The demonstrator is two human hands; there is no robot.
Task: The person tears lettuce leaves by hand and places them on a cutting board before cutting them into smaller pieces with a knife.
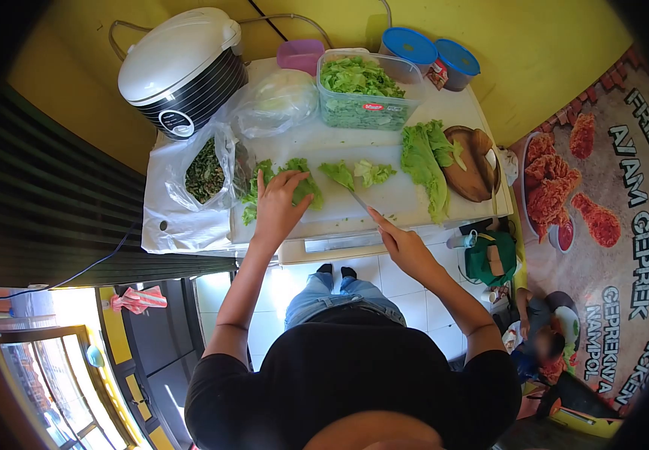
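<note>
My left hand (281,204) curves over a bunch of green lettuce (305,189), its fingers bent and pressing the leaves onto the white cutting board (380,204). In my right hand (401,247) is a knife (359,200), held by the handle, with the blade pointing up and left toward a cut lettuce leaf (337,174). A pale chopped lettuce piece (374,174) lies beside that leaf. Farther right, long whole lettuce leaves (424,169) rest next to a round brown wooden dish (465,172).
Behind the board stand a clear tub of chopped lettuce (363,112), a plastic-bagged pale vegetable (275,97), a purple container (299,56) and blue-lidded containers (410,46). A rice cooker (182,64) and a bag of dark green leaves (206,174) are left. Another person (542,341) sits lower right.
</note>
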